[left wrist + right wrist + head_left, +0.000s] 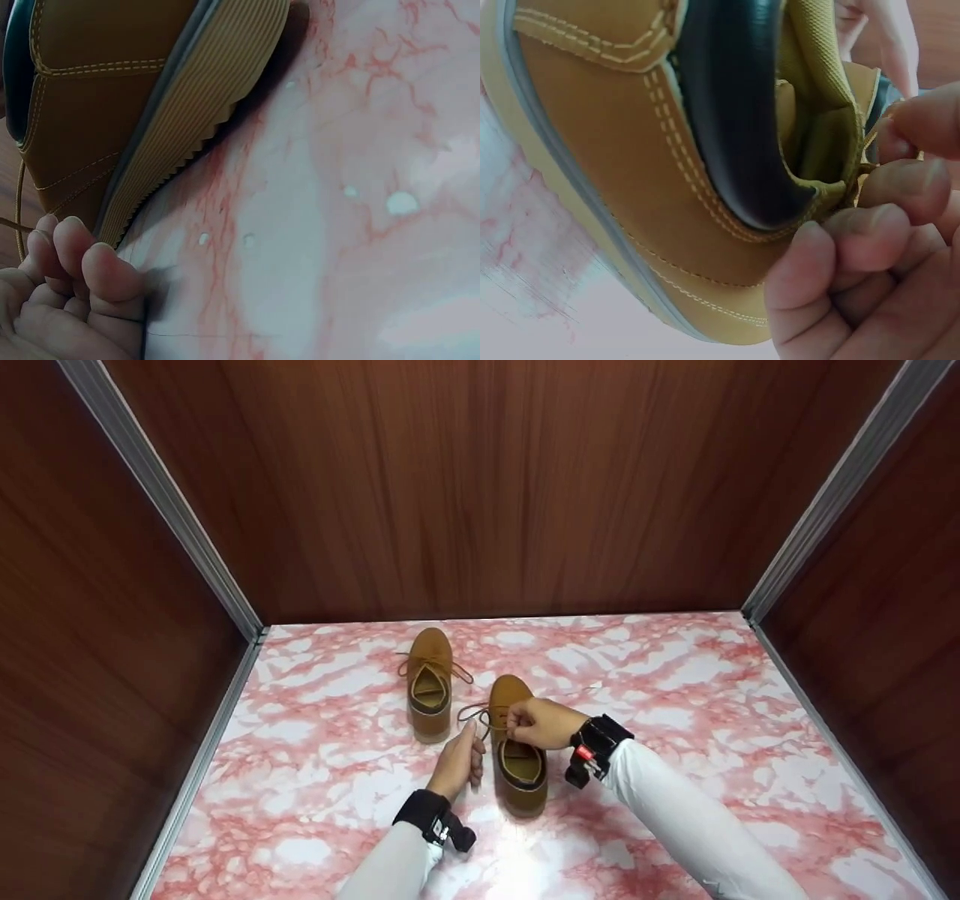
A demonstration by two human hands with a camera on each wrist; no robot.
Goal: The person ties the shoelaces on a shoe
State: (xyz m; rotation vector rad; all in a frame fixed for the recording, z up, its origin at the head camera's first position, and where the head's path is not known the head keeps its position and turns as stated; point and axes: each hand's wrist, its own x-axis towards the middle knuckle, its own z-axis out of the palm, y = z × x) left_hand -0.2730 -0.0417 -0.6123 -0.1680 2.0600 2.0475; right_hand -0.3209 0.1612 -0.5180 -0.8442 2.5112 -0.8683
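A tan lace-up shoe [523,795] stands upright on the floor, toe pointing away, with both hands at its lacing. My right hand [544,723] is over the tongue and pinches a brown shoelace [871,140] between thumb and fingertips. To the shoe's left, my left hand [456,761] has its fingers curled; a thin shoelace [20,199] runs to its fingertips and seems pinched there, the contact partly hidden. Loose lace loops lie between the hands. The shoe's side and ridged sole [187,112] fill much of the left wrist view.
A matching tan shoe [431,724] stands farther back on the left, its laces [463,673] spread to both sides. Red-and-white marbled surface [660,660] lies under both shoes. Dark wood panels [480,495] with grey metal corner strips enclose the back and sides.
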